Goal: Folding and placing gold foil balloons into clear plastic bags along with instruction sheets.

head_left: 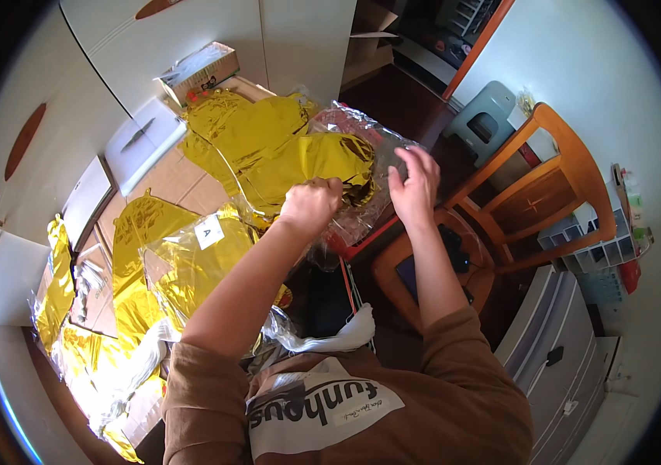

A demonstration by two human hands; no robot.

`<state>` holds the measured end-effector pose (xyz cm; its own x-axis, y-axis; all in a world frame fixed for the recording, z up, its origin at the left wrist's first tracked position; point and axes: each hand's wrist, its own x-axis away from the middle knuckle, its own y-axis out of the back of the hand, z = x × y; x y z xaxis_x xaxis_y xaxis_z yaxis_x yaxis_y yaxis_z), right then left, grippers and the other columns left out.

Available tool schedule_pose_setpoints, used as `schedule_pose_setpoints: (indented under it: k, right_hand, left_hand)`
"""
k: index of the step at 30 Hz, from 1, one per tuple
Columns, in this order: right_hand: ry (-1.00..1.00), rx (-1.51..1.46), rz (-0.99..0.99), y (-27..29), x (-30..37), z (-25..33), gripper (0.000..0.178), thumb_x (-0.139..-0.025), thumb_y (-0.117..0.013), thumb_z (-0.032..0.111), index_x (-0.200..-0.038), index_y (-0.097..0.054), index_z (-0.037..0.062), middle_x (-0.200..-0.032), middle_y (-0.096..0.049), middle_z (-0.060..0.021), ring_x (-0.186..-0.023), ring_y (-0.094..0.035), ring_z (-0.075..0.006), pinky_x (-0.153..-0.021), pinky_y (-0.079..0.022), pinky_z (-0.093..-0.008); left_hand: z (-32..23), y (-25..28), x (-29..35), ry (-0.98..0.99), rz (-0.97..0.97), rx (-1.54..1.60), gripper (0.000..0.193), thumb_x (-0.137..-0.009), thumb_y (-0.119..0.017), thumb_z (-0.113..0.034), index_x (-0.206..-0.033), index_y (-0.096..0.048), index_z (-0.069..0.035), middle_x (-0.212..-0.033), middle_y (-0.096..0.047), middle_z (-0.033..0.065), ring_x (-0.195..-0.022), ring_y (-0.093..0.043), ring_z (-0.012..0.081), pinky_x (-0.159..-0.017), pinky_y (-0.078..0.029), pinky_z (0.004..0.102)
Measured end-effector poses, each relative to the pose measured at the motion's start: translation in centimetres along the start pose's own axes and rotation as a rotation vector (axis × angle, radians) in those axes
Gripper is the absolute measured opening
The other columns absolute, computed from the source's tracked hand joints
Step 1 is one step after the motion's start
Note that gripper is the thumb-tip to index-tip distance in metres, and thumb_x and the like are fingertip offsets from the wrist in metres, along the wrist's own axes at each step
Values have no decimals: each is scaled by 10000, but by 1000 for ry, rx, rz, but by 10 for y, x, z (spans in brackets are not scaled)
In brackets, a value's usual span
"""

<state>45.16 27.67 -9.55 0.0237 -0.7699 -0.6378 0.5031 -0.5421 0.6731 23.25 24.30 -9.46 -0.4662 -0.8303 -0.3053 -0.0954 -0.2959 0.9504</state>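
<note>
My left hand (312, 204) is closed in a fist at the near edge of a large, crumpled gold foil piece (257, 139), which looks like a flat, deflated foil balloon. Its fingertips are turned away, and the foil seems pinched in them. To its right, my right hand (415, 184) is raised with thumb and fingers apart, holding nothing. It hovers beside a clear plastic bag (357, 120) at the foil's right end. A second gold foil piece (144, 240) lies to the left, partly under a clear bag with a white label (208, 232).
Cardboard (179, 182) covers the table. At the back are a box of clear bags (200, 71) and a white tray (144, 139) with a blade-like tool. White string bundles (338, 333) hang near my body. A wooden chair (532, 178) holding dark devices stands right.
</note>
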Motion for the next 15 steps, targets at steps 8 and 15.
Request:
schedule_pose_setpoints:
  k: [8,15]
  right_hand:
    - [-122,-97,-57,-10,-13,-6,392,-798,-695,142,-1179,-616,86,-1292,-531,-216,-1212,-477,-401,-1055,-364,-463]
    - [-75,-87,-34,-3,13,-15,406,-791,-713,153,-1175,-607,74,-1273,-535,-186,-1227,-470,-369,-1051,-363,-464]
  left_hand:
    - [-4,10,0,16,77,-14,101,-835,-577,-145,-874,-583,-53,-819,-654,111,-770,-694,260,-624,-570,360]
    - [4,25,-1,72,147,141,134,-865,-553,-134,-957,-585,-41,-1010,-619,160,-861,-683,306,-700,-573,410]
